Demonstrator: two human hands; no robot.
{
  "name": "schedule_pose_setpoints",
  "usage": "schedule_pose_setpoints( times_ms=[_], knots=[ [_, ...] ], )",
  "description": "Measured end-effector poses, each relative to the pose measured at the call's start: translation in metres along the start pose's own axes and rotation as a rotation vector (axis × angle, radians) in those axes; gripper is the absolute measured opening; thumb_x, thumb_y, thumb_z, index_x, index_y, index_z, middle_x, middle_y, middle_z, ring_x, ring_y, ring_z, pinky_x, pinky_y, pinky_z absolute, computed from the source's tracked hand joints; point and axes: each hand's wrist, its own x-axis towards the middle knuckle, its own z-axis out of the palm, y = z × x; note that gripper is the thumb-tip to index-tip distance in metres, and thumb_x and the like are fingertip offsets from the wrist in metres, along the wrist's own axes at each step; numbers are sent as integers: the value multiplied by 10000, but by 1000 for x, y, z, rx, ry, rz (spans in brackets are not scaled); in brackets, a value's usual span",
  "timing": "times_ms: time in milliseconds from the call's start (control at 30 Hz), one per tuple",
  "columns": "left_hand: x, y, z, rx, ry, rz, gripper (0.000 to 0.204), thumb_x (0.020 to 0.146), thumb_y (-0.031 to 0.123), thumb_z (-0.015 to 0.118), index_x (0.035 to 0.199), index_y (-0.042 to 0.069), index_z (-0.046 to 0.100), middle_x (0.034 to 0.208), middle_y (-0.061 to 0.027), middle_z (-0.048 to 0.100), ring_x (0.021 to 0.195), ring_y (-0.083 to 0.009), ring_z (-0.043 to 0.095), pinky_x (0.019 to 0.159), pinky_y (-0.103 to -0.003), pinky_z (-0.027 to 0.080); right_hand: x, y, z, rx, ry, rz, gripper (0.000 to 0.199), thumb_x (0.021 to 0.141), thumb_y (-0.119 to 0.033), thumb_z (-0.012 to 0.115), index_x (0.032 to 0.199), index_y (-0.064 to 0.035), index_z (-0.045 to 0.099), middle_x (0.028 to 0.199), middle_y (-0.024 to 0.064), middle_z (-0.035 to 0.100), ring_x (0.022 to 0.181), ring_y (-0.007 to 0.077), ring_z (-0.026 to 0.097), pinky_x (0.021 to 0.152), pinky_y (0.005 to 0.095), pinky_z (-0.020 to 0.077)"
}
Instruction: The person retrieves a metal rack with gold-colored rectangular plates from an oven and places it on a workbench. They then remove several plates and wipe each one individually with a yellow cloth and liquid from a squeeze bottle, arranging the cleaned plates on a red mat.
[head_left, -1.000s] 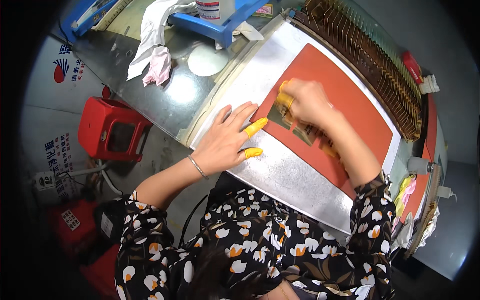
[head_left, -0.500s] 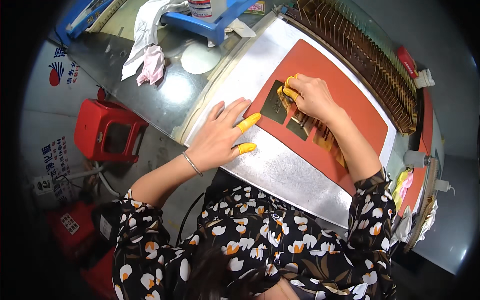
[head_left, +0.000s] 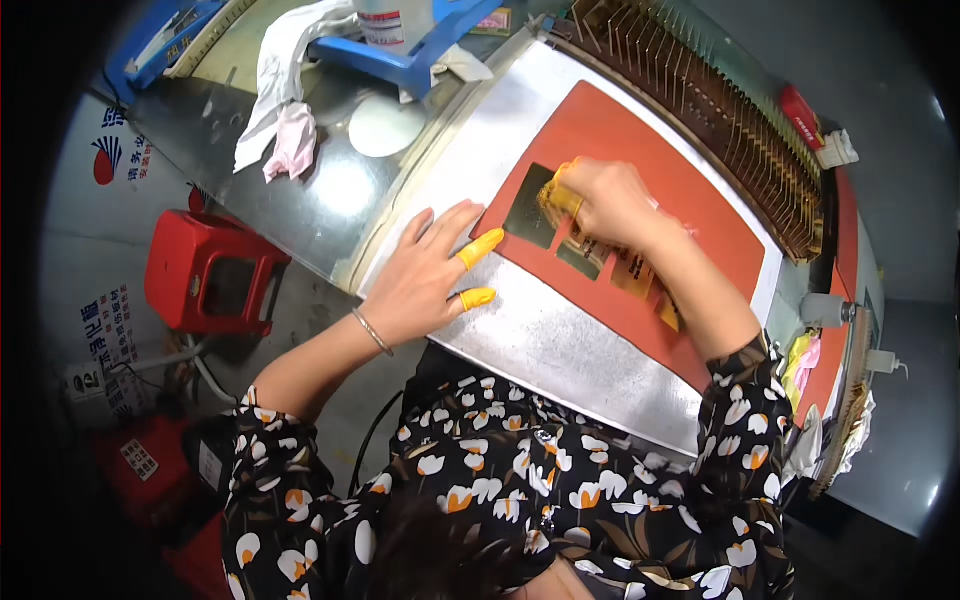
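Lying along the near-left part of a flat orange-red rectangular mat [head_left: 620, 130] were several shiny, thin-looking rectangular plates. The leftmost, a dark mirror-like plate [head_left: 526, 208], sat under the fingertips of the right hand [head_left: 608, 203]. That hand was curled, thumb and finger drawn together in yellow stretchy finger cots [head_left: 567, 201]; blur and angle hid whether it gripped anything. Toward the near right lay another dark plate [head_left: 578, 262] and a gold-toned plate [head_left: 633, 278], partly covered by the hand and forearm.

The left hand [head_left: 415, 275] was open and held nothing, its fingers spread, the covered index tip at the mat's left corner; contact was hard to judge.

Working well here seemed to call for light, even pressure through the covered fingertips, since so glossy a face would probably mark easily. Steadying that corner with the left hand looked wise, lest mat and plates slide, and bare fingers were best held off the shine.

Under the mat was a smooth white sheet [head_left: 505, 115]. Beyond, on the far right, stood a long brown slotted rack [head_left: 700, 125]. To the left, a crumpled pink cloth [head_left: 293, 142] lay on the glossy grey surface [head_left: 215, 150].
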Motion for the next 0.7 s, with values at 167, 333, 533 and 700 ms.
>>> schedule_pose_setpoints(
  times_ms=[167,333,533,700],
  knots=[
    [-2,-3,2,-16,-33,-19,572,804,407,575,1281,119,448,1373,-154,316,1287,-305,296,1036,-505,214,-41,-36,5,45,13,-198,61,711,-80,601,740,-56,554,694,70,544,640,225,568,543,323,469],
    [1,-1,2,-14,-2,2,566,809,407,569,1278,112,450,1370,-158,320,1287,-306,298,1037,-503,210,-50,-4,3,93,75,412,73,801,-100,548,830,-41,579,773,131,597,680,327,598,601,400,476],
    [1,-1,3,-4,-3,-4,569,804,402,580,1274,106,455,1356,-157,335,1286,-292,296,1033,-494,218,-52,-14,16,-6,152,217,114,680,-17,525,785,-41,563,706,127,552,647,335,554,547,419,439],
    [-3,-2,3,-25,-7,-12,566,820,414,551,1289,117,436,1374,-150,322,1283,-310,303,1045,-493,189,-40,-13,17,-73,226,219,113,651,-5,553,747,-62,560,688,119,548,602,319,549,532,414,441]
  ],
)
